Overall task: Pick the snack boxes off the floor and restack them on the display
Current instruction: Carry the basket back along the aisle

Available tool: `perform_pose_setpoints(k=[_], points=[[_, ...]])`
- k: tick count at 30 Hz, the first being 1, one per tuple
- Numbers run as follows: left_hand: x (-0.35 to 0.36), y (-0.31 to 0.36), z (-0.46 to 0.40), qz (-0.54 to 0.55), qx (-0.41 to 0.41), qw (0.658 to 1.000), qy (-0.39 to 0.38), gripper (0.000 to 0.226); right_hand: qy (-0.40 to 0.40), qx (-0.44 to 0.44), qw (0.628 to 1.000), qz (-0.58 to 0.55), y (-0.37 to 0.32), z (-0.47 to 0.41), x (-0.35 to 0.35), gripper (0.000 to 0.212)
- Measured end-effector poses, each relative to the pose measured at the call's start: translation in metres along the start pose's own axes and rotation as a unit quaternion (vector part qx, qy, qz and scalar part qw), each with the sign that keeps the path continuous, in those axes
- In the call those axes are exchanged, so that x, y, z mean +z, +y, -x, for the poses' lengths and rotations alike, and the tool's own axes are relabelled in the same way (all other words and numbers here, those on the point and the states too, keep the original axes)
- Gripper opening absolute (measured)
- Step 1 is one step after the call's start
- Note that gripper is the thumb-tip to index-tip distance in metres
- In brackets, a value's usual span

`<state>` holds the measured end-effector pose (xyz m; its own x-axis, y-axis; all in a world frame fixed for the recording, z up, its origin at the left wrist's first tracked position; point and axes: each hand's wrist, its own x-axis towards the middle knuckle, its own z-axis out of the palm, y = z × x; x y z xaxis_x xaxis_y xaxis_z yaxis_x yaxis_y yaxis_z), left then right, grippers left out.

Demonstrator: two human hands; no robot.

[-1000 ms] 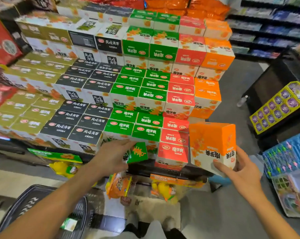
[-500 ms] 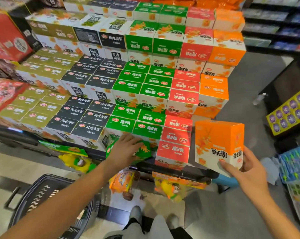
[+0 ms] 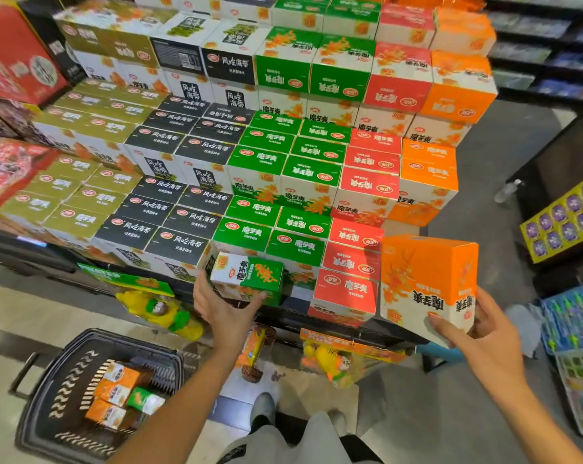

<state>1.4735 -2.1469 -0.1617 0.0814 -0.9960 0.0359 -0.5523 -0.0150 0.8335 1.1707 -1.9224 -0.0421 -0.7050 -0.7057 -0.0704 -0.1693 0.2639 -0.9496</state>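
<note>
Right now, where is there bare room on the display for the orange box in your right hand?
Bottom tier, right end: a bare strip shows right of the red boxes, below the orange stack, behind the held orange box. The other columns are packed edge to edge.

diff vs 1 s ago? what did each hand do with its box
The left hand first lay on top of the green box at the display's bottom row; now it grips the box from below, tilted out of its slot. The right hand holds the orange box as before, beside the red column. The stacked display and the basket on the floor are unchanged.
</note>
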Motion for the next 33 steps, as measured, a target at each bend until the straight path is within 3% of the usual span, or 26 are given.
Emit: perform_pose_setpoints(k=[3, 6, 8, 11, 16, 20, 25, 30, 33], points=[[0.009, 0.01, 0.005, 0.083, -0.157, 0.984, -0.01, 0.126, 0.002, 0.012, 1.0, -0.01, 0.002, 0.001, -0.001, 0.065], [0.017, 0.015, -0.011, 0.231, -0.335, 0.913, -0.01, 0.121, 0.004, 0.019, 1.0, -0.014, 0.001, 0.0, 0.0, 0.069], [0.019, 0.013, -0.024, 0.319, -0.378, 0.867, -0.052, 0.117, 0.007, 0.021, 1.0, -0.015, -0.001, 0.0, 0.002, 0.069], [0.018, 0.011, -0.035, 0.35, -0.362, 0.857, -0.107, 0.101, 0.008, 0.019, 1.0, -0.014, -0.004, -0.001, 0.003, 0.07], [0.019, 0.014, -0.031, 0.307, -0.302, 0.892, -0.14, 0.12, 0.008, 0.019, 1.0, -0.024, -0.005, -0.001, 0.003, 0.069], [0.029, 0.018, -0.015, 0.304, -0.263, 0.91, -0.103, 0.088, 0.009, 0.019, 0.999, -0.035, -0.006, -0.003, 0.006, 0.069], [0.039, 0.032, 0.005, 0.244, -0.188, 0.95, -0.052, 0.094, 0.006, 0.014, 0.999, -0.039, -0.008, -0.005, 0.006, 0.069], [0.041, 0.037, 0.019, 0.149, -0.028, 0.988, 0.02, 0.086, 0.005, 0.004, 0.999, -0.041, -0.009, -0.007, 0.004, 0.068], [0.038, 0.029, 0.023, 0.129, 0.014, 0.991, -0.015, 0.083, 0.002, -0.001, 0.999, -0.044, -0.008, -0.009, 0.004, 0.069]])
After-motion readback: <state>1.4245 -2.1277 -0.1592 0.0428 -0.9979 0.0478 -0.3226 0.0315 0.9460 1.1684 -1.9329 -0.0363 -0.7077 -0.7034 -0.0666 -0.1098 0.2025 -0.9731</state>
